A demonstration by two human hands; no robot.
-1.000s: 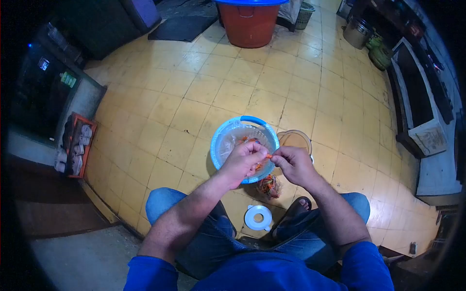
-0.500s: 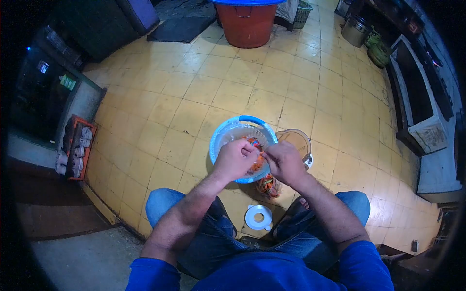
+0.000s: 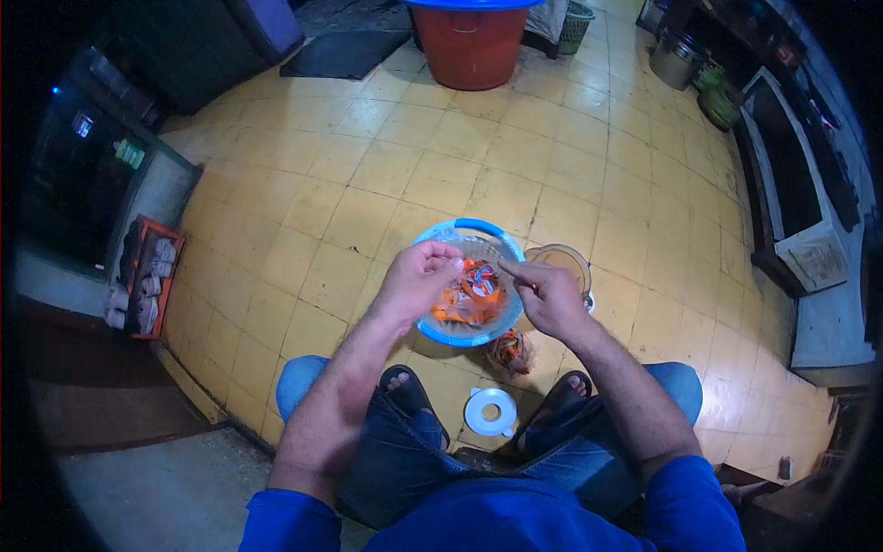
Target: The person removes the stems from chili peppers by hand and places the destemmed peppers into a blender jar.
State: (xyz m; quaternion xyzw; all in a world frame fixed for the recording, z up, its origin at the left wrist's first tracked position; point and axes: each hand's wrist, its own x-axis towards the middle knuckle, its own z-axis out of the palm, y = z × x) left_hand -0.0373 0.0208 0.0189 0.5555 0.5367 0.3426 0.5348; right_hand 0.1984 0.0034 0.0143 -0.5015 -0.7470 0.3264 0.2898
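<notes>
The left hand (image 3: 416,281) and right hand (image 3: 550,300) are apart above the blue basket (image 3: 458,340); whether either grips anything cannot be told. Orange pieces (image 3: 471,302) lie inside.

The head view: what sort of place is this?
Probably a room in a home, perhaps a kitchen or utility area: the yellow tiled floor carries a rack of shoes, a big red tub and a metal pot.

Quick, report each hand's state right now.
Left hand: fingers bent over the blue basin; grip cannot be told.
Right hand: forefinger extended, others curled; grip cannot be told.
</notes>
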